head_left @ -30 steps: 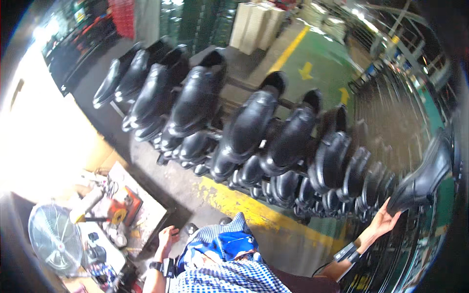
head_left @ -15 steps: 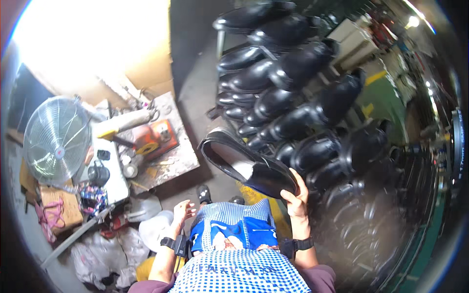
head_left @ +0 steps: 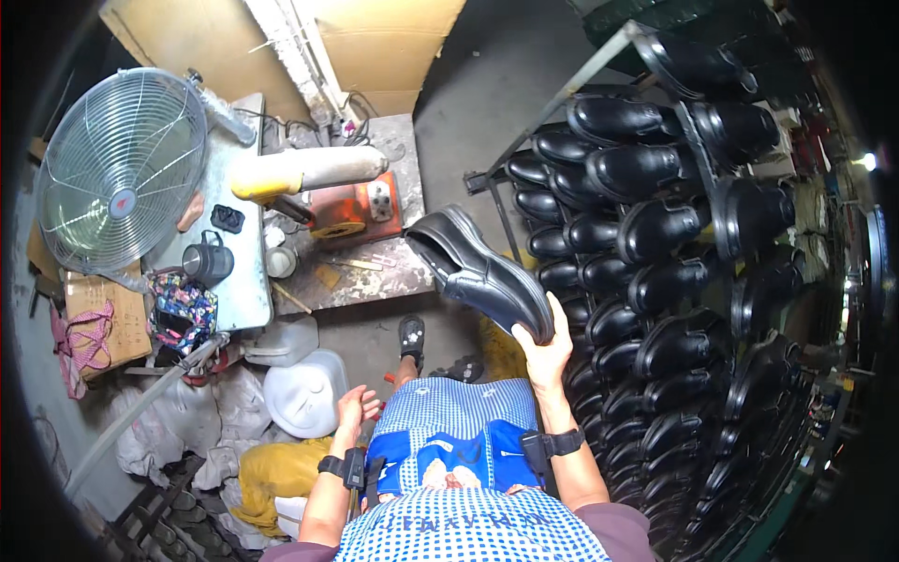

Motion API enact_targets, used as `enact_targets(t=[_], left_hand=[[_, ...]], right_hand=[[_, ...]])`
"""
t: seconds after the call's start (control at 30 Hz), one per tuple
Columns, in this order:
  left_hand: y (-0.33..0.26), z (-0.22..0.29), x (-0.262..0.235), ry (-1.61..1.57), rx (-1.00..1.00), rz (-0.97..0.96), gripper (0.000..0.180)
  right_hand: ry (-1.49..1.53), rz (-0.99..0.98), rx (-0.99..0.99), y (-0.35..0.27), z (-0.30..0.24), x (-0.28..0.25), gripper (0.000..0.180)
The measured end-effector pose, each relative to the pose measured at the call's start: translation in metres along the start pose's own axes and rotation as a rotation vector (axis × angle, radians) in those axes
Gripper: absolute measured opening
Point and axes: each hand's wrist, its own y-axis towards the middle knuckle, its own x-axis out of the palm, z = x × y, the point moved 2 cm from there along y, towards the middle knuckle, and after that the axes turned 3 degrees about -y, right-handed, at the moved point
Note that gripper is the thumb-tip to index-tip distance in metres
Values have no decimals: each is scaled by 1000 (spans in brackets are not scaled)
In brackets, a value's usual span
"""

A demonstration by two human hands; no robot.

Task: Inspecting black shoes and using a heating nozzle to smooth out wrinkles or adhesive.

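Observation:
A black leather shoe (head_left: 492,281) is gripped at its toe by my right hand (head_left: 545,349), thumb on one side and fingers on the other. Its heel end points up and left, toward the bench. My left hand (head_left: 356,409) hangs in front of the apron (head_left: 449,440), fingers loosely bent and a little apart, holding nothing. To the right of the held shoe, a metal rack (head_left: 581,80) carries many more black shoes (head_left: 660,290) in rows. At the bench (head_left: 412,155), an orange machine (head_left: 351,206) with a yellow-and-grey duct (head_left: 309,171) stands beyond the shoe's heel.
A large round fan (head_left: 122,173) stands at the left by a pale table (head_left: 245,300) with a dark mug (head_left: 207,259). Below it are a cardboard box (head_left: 108,323), a white plastic jug (head_left: 304,393) and a yellow sack (head_left: 281,478).
My view has swung right, bringing the rack rows side-on. The shoe has turned from showing its opening to showing its upper and now lies nearer the bench in view. My right hand keeps its hold.

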Motion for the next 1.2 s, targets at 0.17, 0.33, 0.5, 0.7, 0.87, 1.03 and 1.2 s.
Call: enact_targets(t=[0.17,0.33,0.5,0.7,0.87,1.03,1.2], left_hand=[[12,10,-2,-54,-1,-1,33],[19,17,-11,-80,1,20,31],[24,22,-15,-96,-17,22,31],[30,26,-9,-105,-18,3,31],[34,31,-3,-109,-5,-7,31],[38,35,-1,-109,-11,1,31],[42,34,-6,-126,-12,16,31]], right_hand=[[-132,38,0,14,8,44,62],[112,121,201,27,20,68,64],[684,64,834,36,47,74,38],[884,99,1054,37,62,80,35],[955,87,1081,48,63,95,36],[941,65,1051,74,69,137,38],[912,43,982,104,59,180,35]])
